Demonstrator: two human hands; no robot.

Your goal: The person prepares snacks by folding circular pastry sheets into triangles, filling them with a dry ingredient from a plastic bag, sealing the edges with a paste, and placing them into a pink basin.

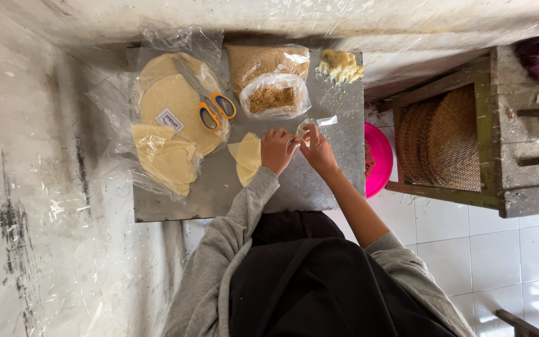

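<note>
Two bare hands meet over a small metal table, the left hand and right hand pinching a pale folded wrapper piece between their fingertips. A stack of wedge-cut wrappers lies just beside the left hand, its long axis running toward the person. Round wrappers in plastic carry orange-handled scissors, blades pointing to the far edge. Two bags of brown crumbs and a yellow filling heap line that edge. A pink basin sits just past the right edge, near a wooden rack with woven trays.
</note>
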